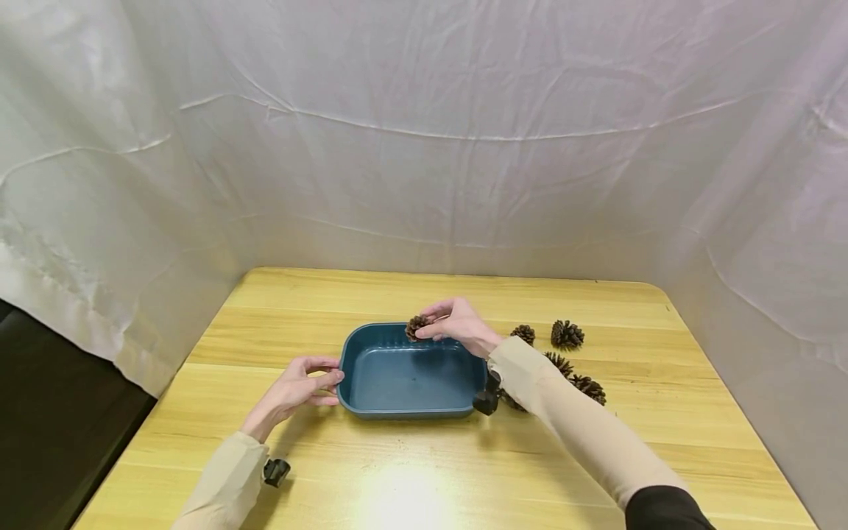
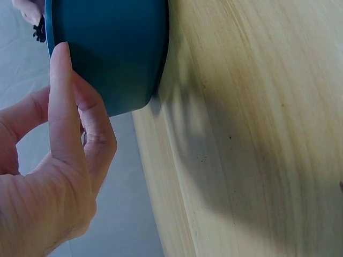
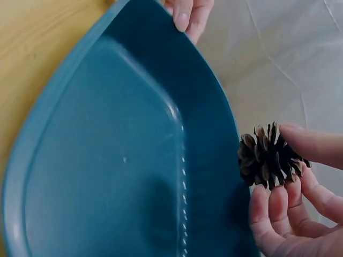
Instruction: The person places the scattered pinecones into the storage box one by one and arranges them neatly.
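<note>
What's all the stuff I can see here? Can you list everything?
Held pine cone: one, brown, over the tray's far rim.
Loose pine cones: four or more, brown, on the table right of the tray, one partly hidden by the sleeve.
Tray: one, dark teal, mid-table, nothing lying in it.
Table: one, light wood.
Backdrop sheet: white, behind and at both sides.
Wrist cameras: two, black, one under each forearm.
Sleeves: two, beige.
Left hand: touches the tray's left end.
Right hand: fingers pinch the held pine cone.
</note>
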Motion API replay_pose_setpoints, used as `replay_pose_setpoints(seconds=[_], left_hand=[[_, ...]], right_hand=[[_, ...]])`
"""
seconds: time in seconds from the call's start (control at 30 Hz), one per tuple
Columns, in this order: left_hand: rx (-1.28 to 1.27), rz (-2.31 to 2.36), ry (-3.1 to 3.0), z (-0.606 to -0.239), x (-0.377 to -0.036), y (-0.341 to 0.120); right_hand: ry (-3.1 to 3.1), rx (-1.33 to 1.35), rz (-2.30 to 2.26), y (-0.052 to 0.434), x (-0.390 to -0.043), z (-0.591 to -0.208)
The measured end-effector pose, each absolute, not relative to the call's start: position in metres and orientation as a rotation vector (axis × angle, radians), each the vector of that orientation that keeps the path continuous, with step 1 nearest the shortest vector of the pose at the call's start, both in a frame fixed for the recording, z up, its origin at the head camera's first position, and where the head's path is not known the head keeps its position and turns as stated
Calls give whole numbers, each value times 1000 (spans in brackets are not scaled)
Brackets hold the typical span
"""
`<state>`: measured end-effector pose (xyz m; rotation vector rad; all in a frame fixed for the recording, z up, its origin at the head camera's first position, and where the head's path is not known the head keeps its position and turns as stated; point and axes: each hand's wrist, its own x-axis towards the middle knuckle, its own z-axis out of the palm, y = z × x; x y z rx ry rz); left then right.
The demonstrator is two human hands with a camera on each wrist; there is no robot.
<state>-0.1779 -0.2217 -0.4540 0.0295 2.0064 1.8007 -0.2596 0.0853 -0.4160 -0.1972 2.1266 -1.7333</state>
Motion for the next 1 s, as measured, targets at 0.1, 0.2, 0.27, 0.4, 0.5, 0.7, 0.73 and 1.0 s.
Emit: replay_pose_setpoints(seconds=[0.1,0.2,0.27,0.4,0.5,0.7,0.73,1.0], left_hand=[[25,1797,2009,-454,-178,-222],[24,1793,2012,-454,-178,-222],[25,1791,2013,-453,-178,-223],[25,1788,2018,-454,-178,-223],[21,1786,2021,-454,-178,-224],[15,1783,2019,-453,-179,-224],[16,1783,2019,-453,-179,-224],[20,1776,2013,-454,-179,-223]], right_hand=[[2061,-161,-1753,78,-258,-417],[1999,-141,-1773,72,-257,-420],[1959,-137,-1790,67,-257,-421],[1916,-159,-1811,60,-256,-426],[1903,-183,-1823,54,-255,-430],[1893,-181,-1823,41,-255,-439],[1893,-179,-1821,40,-255,-440],[1901,-166,-1819,30,-255,-449]])
